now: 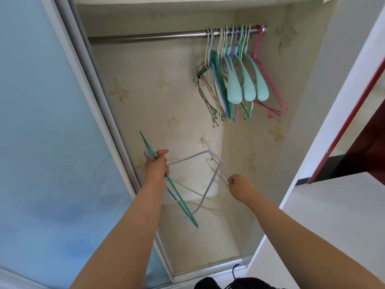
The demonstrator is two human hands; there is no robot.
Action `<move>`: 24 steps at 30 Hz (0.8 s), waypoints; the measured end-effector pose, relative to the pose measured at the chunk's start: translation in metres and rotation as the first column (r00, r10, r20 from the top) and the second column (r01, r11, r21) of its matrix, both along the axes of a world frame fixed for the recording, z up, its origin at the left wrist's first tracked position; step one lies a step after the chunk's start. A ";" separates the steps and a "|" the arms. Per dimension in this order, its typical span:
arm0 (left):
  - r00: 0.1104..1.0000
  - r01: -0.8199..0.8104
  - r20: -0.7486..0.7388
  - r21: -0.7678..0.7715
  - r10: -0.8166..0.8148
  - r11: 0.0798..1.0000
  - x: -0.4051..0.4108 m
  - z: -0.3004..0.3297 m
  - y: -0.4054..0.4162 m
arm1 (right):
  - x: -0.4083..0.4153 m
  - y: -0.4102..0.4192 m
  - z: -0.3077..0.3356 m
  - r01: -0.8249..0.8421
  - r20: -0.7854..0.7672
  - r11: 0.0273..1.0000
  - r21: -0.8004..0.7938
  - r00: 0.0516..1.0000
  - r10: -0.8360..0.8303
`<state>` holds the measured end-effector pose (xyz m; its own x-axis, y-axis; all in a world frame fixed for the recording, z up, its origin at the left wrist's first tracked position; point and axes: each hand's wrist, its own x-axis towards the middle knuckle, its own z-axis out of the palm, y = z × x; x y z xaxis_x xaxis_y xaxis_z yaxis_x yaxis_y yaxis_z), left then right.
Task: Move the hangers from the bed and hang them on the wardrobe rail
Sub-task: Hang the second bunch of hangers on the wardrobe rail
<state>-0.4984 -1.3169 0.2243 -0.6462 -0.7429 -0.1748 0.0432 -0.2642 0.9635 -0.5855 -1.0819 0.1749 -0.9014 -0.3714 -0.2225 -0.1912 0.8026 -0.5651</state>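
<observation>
I face an open wardrobe with a steel rail across its top. Several hangers in mint, green, blue, purple, white and pink hang bunched at the rail's right end. My left hand grips a bundle of thin hangers low in the opening, among them a teal hanger pointing down and right. My right hand pinches the hook end of a pale lavender wire hanger that spans between both hands. The bed is out of view.
A frosted blue sliding door with a grey frame covers the left side. A white wall and a dark red door edge stand on the right. The wardrobe's patterned back wall and floor show below the rail.
</observation>
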 end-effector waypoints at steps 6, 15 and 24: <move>0.995 -0.018 0.091 -0.112 0.029 0.994 -0.001 -0.003 -0.005 | 0.004 0.019 -0.014 -0.029 0.173 0.988 -0.149 0.983 0.055; 0.999 -0.011 0.049 -0.045 0.013 0.999 -0.002 0.000 -0.010 | 0.008 0.039 -0.033 -0.014 0.658 0.994 -0.104 0.749 0.079; 0.998 0.010 0.058 -0.026 -0.009 1.000 -0.004 0.006 -0.013 | 0.001 -0.022 0.056 -0.029 0.398 0.890 -0.454 0.887 0.232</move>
<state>-0.5028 -1.3295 0.2300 -0.6424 -0.7417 -0.1930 -0.0153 -0.2394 0.9708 -0.5845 -1.1042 0.2307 -0.6870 -0.6267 -0.3678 0.0672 0.4491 -0.8910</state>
